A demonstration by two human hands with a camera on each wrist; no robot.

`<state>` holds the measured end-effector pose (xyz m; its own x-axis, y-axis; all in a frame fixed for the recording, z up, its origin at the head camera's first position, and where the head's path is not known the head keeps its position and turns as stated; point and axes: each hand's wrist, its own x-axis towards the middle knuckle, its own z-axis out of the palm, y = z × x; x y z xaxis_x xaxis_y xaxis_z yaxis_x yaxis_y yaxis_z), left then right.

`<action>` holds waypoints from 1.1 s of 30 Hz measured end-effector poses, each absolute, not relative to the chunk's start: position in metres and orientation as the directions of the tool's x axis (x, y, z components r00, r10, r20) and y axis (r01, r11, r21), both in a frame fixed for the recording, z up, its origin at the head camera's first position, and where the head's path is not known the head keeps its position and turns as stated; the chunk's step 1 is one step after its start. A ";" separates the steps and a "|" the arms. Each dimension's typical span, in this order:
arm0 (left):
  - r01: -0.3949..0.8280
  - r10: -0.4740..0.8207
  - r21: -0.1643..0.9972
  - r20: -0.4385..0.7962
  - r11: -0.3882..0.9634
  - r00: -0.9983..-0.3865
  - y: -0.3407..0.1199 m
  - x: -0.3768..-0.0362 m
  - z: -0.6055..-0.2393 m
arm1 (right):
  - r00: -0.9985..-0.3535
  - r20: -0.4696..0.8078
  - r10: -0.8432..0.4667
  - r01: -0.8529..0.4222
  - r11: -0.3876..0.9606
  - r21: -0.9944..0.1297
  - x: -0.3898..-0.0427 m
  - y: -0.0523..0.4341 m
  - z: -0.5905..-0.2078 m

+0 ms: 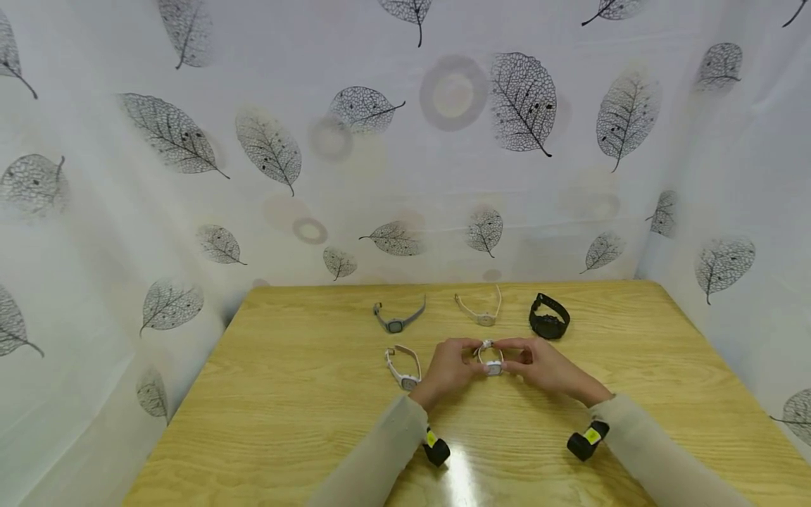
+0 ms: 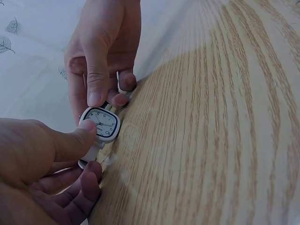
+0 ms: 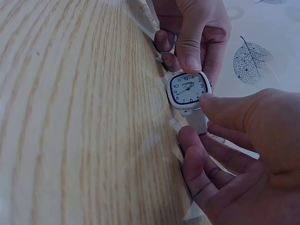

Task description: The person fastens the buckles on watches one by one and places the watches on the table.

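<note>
A white wristwatch (image 1: 494,368) stands on the wooden table between my two hands, its rounded-square dial facing me and its strap looped up behind. My left hand (image 1: 451,365) grips it from the left, my right hand (image 1: 538,362) from the right. Close up in the left wrist view, both thumbs press at the edges of the white case (image 2: 103,124), and the left fingers curl in by the strap. In the right wrist view the numbered dial (image 3: 187,89) shows clearly, with the right thumb at its lower corner and fingers beside the white strap (image 3: 195,122). Parts of the strap are hidden behind fingers.
Another white watch (image 1: 408,382) lies just left of my left wrist. Farther back are a grey watch (image 1: 395,326), a pale thin-strapped watch (image 1: 486,320) and a black watch (image 1: 548,326). A leaf-patterned curtain (image 1: 380,176) hangs behind the table (image 1: 285,422).
</note>
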<state>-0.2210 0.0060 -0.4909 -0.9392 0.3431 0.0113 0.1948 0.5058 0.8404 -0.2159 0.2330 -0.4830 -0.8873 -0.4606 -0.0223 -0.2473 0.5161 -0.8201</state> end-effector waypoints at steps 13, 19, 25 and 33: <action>0.155 0.349 0.848 -0.038 0.507 -0.936 0.003 -0.221 -0.484 | -0.871 -0.043 -0.489 -0.246 0.510 -0.824 -0.216 0.232 -0.473; 0.180 0.351 0.875 0.012 0.450 -0.936 -0.004 -0.219 -0.480 | -0.869 -0.037 -0.493 -0.238 0.483 -0.842 -0.219 0.234 -0.468; 0.249 0.357 0.879 0.099 0.406 -0.929 -0.014 -0.217 -0.475 | -0.891 0.012 -0.454 -0.266 0.500 -0.824 -0.220 0.232 -0.461; 0.310 0.325 0.858 0.181 0.409 -0.928 -0.025 -0.216 -0.471 | -0.905 0.078 -0.419 -0.299 0.495 -0.816 -0.217 0.223 -0.452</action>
<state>-0.2156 -0.0251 -0.4705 -0.9283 0.3248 0.1808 0.3102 0.4090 0.8582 -0.2166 0.2229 -0.4522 -0.9047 -0.4188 0.0781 -0.2994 0.4946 -0.8159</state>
